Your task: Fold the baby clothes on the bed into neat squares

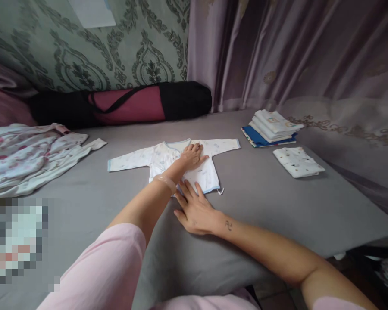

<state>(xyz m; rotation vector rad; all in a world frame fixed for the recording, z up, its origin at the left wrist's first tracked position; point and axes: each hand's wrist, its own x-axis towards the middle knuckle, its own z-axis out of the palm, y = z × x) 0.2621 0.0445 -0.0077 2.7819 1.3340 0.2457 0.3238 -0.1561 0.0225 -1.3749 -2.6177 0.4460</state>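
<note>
A small white baby shirt (pixel 161 160) with light blue trim lies spread flat on the grey sheet (pixel 252 206), its sleeves stretched out to both sides. My left hand (pixel 193 156) rests flat on the upper right of the shirt's front, near the neckline, fingers extended. Nearer to me, my right hand (pixel 194 209) lies with spread fingers at the bottom hem, fingertips on the fabric and palm on the sheet. A white tie string sticks out at the hem's right corner. Neither hand grips anything; part of the lower left hem is hidden by my left forearm.
To the right are a stack of folded clothes (pixel 271 125), white over blue, and a folded white garment (pixel 298 162). Loose printed clothes (pixel 29 155) lie at the left. A black and maroon long bag (pixel 132 103) runs along the wall beside the purple curtain (pixel 278 56).
</note>
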